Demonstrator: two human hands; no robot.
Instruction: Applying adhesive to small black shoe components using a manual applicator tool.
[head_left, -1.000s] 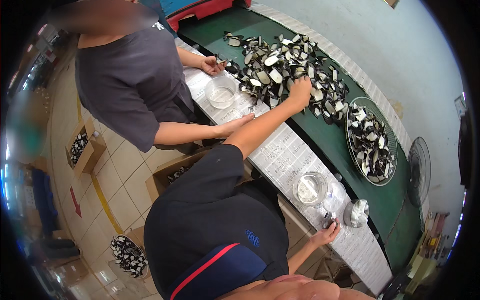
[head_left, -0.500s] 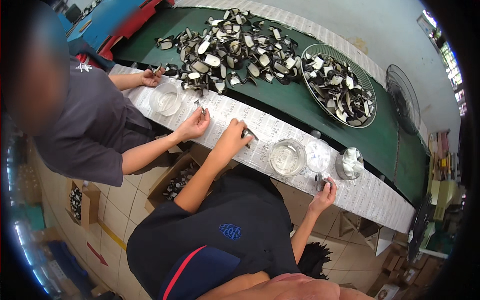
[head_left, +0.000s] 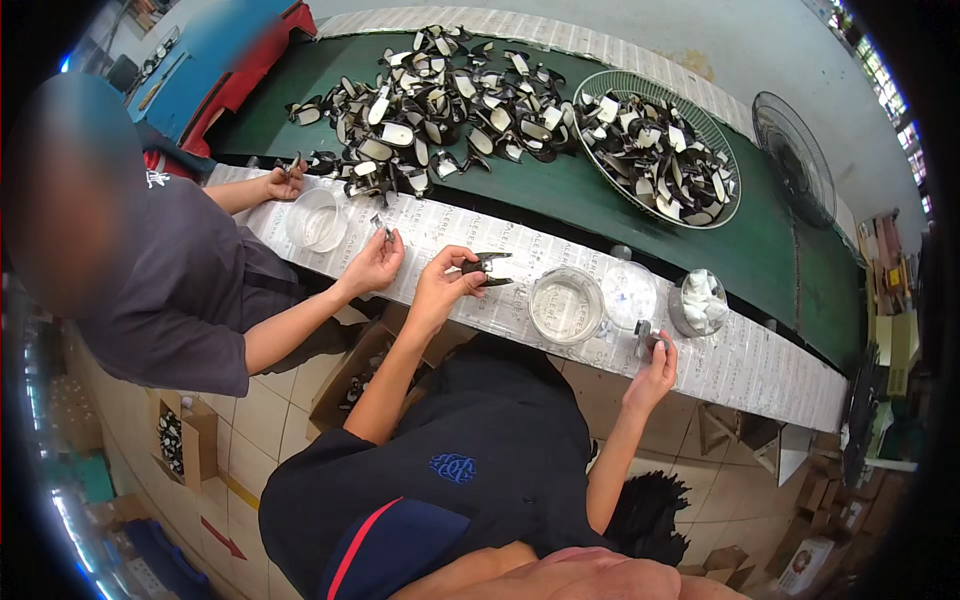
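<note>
A person's left hand (head_left: 438, 286) pinches a black 2-pronged piece (head_left: 488, 268) above a paper-covered ledge (head_left: 745, 362), gripping its closed end, apparently so both prongs stay free, while the right hand (head_left: 651, 378) clasps a small dark piece (head_left: 642, 334) at its fingertips, too small to identify. A clear round tub (head_left: 566, 342) stands between the 2 hands, seemingly set within easy reach of either, and a jar (head_left: 690, 323) of white wads (head_left: 704, 288) sits just beyond the right; similar black-and-white pieces (head_left: 396, 134) lie heaped behind on a green tabletop (head_left: 560, 196).

Co-worker's head (head_left: 82, 190) blurred; dark piece (head_left: 644, 331) in right grip (head_left: 654, 373) indistinct.
</note>
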